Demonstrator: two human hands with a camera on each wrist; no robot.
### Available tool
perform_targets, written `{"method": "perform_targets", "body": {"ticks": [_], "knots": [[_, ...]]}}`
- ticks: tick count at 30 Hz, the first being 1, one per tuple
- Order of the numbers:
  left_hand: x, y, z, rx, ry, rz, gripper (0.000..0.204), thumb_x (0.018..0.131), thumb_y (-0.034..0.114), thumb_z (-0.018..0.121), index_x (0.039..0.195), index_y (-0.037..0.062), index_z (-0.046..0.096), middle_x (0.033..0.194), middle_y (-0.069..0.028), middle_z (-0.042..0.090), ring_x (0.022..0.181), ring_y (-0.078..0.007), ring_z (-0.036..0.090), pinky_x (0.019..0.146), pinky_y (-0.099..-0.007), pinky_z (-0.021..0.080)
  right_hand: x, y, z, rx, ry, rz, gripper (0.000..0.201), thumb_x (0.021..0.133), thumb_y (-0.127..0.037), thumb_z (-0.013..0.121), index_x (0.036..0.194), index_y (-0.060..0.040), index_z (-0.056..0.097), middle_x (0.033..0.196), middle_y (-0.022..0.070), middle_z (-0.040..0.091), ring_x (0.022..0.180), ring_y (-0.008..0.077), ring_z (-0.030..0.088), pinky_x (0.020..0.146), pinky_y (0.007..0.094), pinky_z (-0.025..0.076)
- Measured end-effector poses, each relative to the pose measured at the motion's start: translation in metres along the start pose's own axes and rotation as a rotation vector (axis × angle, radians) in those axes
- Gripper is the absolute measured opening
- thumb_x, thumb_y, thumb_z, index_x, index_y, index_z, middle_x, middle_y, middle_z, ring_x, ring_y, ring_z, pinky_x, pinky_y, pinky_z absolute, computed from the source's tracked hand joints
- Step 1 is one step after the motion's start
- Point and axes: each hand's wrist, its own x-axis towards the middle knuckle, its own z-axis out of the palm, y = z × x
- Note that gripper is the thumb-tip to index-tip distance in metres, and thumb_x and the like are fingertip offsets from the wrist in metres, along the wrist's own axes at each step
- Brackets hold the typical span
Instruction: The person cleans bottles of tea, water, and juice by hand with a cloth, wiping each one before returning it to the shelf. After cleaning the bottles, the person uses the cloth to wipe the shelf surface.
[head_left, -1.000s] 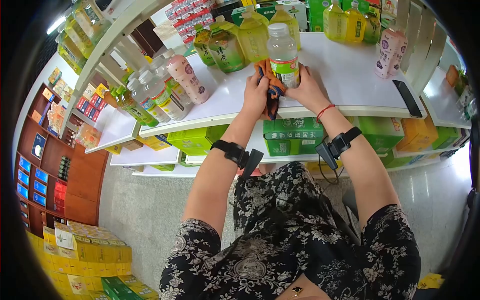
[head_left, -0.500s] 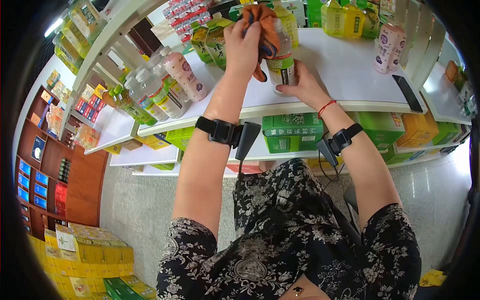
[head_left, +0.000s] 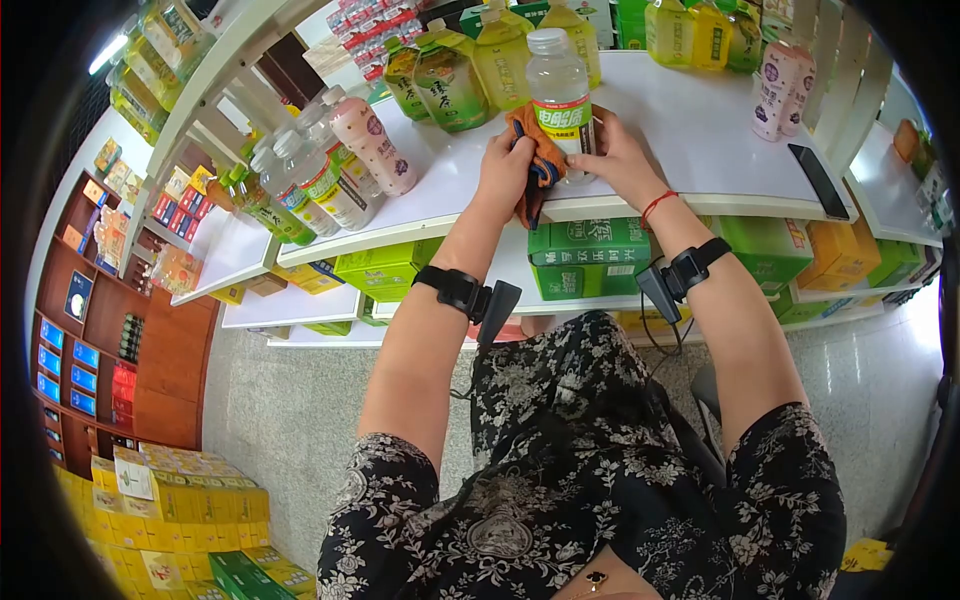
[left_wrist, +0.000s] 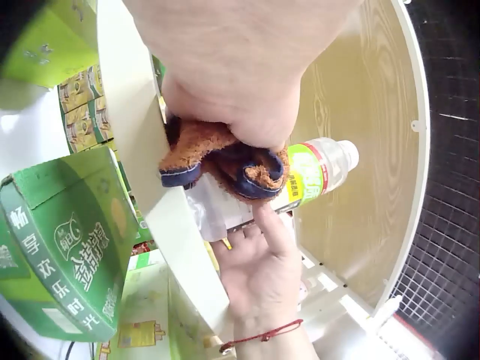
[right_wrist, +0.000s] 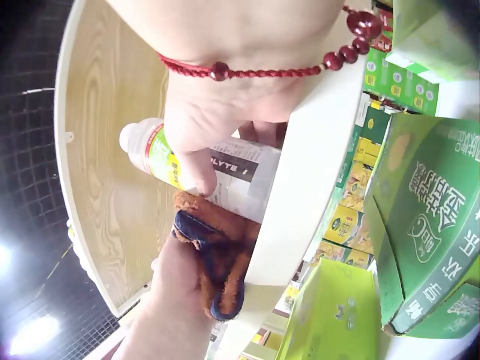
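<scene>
A clear bottle (head_left: 556, 75) with a white cap and a red, green and yellow label stands near the shelf's front edge. My right hand (head_left: 622, 165) holds its lower right side, with the thumb across the front. On the bottle's other side, my left hand (head_left: 503, 172) grips a bunched orange cloth (head_left: 545, 152) with dark blue edging. In the left wrist view, the cloth (left_wrist: 202, 142) lies against the lower part of the bottle (left_wrist: 311, 171). From the right wrist, my right thumb (right_wrist: 201, 176) shows pressed on the label, just above the cloth (right_wrist: 217, 221).
Green tea bottles (head_left: 450, 85) and yellow drink bottles (head_left: 503, 60) stand close behind. Pink bottles and clear bottles (head_left: 335, 185) line the left side. A phone (head_left: 818, 180) lies at the right edge, near more pink bottles (head_left: 778, 92). Green cartons (head_left: 588, 258) sit on the shelf below.
My left hand raised the cloth over the bottle's top, then brought it back down to the lower left side. The right hand stayed at the bottle, whose label now faces me more.
</scene>
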Motion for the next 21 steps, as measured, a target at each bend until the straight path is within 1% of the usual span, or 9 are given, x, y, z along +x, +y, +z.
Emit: {"method": "perform_targets", "body": {"ticks": [6,8,10,12,13,16,18,20,21], "knots": [[0.001,0.055,0.004,-0.045,0.022,0.016,0.023,0.087,0.017,0.049,0.090,-0.0038,0.059,0.074,-0.0058,0.056,0.066,-0.0124,0.050,0.059,-0.0290,0.043,-0.007,-0.020,0.010,-0.365,0.023,-0.082,0.075,0.071,-0.013,0.077,0.131,0.0030,0.034,0.124,0.0155,0.051,0.113,0.0211,0.052,0.097,0.0326,0.042],[0.014,0.070,0.006,-0.086,0.058,0.198,0.023,0.087,0.016,0.049,0.085,-0.0046,0.057,0.071,-0.0044,0.055,0.062,-0.0111,0.048,0.056,-0.0291,0.041,-0.005,-0.017,0.009,-0.372,0.018,-0.054,0.077,0.071,-0.014,0.078,0.132,0.0030,0.034,0.123,0.0160,0.052,0.112,0.0212,0.053,0.096,0.0322,0.043],[0.023,0.088,0.005,-0.078,0.064,0.212,0.024,0.087,0.020,0.050,0.088,-0.0027,0.058,0.076,-0.0081,0.057,0.070,-0.0179,0.051,0.063,-0.0330,0.043,-0.005,-0.017,0.008,-0.377,0.009,-0.025,0.079,0.071,-0.016,0.078,0.132,0.0031,0.033,0.122,0.0165,0.052,0.110,0.0213,0.054,0.094,0.0317,0.044],[0.032,0.102,0.005,0.152,0.061,0.483,0.026,0.087,0.025,0.053,0.090,-0.0002,0.059,0.088,-0.0162,0.057,0.086,-0.0283,0.051,0.076,-0.0373,0.042,-0.004,-0.022,0.007,-0.432,-0.022,0.018,0.079,0.071,-0.015,0.077,0.134,0.0023,0.032,0.120,0.0144,0.054,0.108,0.0203,0.056,0.091,0.0319,0.046],[0.035,0.107,0.005,0.152,0.091,0.342,0.028,0.087,0.029,0.054,0.092,0.0017,0.060,0.100,-0.0228,0.051,0.097,-0.0359,0.045,0.086,-0.0398,0.038,-0.004,-0.023,0.005,-0.433,-0.024,0.019,0.079,0.071,-0.015,0.077,0.134,0.0023,0.032,0.120,0.0144,0.054,0.108,0.0203,0.056,0.091,0.0319,0.046],[0.031,0.102,0.010,0.259,0.099,0.471,0.029,0.087,0.029,0.053,0.093,0.0012,0.059,0.102,-0.0240,0.048,0.095,-0.0350,0.047,0.086,-0.0392,0.039,-0.004,-0.023,0.002,-0.148,-0.108,0.073,0.087,0.069,-0.020,0.079,0.137,0.0033,0.030,0.125,0.0179,0.051,0.112,0.0266,0.054,0.098,0.0360,0.042],[0.026,0.085,0.008,0.316,0.119,0.502,0.029,0.087,0.028,0.053,0.095,0.0004,0.059,0.103,-0.0241,0.049,0.095,-0.0362,0.048,0.086,-0.0397,0.039,-0.006,-0.020,0.002,-0.040,-0.018,0.051,0.077,0.073,-0.011,0.074,0.136,0.0007,0.032,0.123,0.0118,0.053,0.107,0.0183,0.056,0.091,0.0324,0.046],[0.027,0.055,0.005,0.181,0.047,0.250,0.029,0.086,0.026,0.053,0.096,-0.0012,0.059,0.102,-0.0235,0.049,0.096,-0.0371,0.049,0.087,-0.0400,0.040,-0.004,-0.011,0.000,-0.035,-0.013,0.042,0.077,0.073,-0.012,0.074,0.136,0.0010,0.032,0.124,0.0121,0.053,0.108,0.0188,0.055,0.091,0.0327,0.046],[0.028,0.036,0.000,0.326,0.030,0.233,0.024,0.089,0.017,0.050,0.105,0.0010,0.060,0.085,-0.0051,0.062,0.075,-0.0139,0.056,0.070,-0.0274,0.046,-0.003,-0.008,0.000,-0.029,-0.013,0.033,0.076,0.074,-0.013,0.074,0.136,0.0013,0.033,0.125,0.0123,0.053,0.109,0.0194,0.055,0.092,0.0329,0.045]]}}
